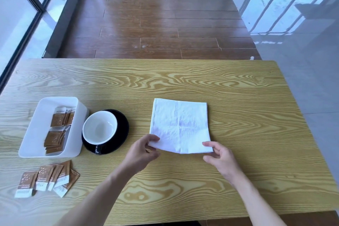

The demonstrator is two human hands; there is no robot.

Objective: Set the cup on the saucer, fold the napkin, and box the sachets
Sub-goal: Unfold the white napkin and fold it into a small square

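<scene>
A white napkin (180, 124) lies flat in the middle of the wooden table (238, 97). My left hand (142, 152) pinches its near left corner, and my right hand (221, 158) pinches its near right corner. The near edge is lifted slightly. A cup (100, 127), white inside and black outside, stands on a black saucer (122, 128) to the left. A white box (39, 121) at the far left holds several brown sachets (56, 130). More brown sachets (47, 178) lie loose on the table in front of the box.
The table's far edge meets a brown wooden floor (157, 24). A glass wall with a dark frame (27, 24) runs along the left. Pale shiny tiles (302, 60) lie to the right of the table.
</scene>
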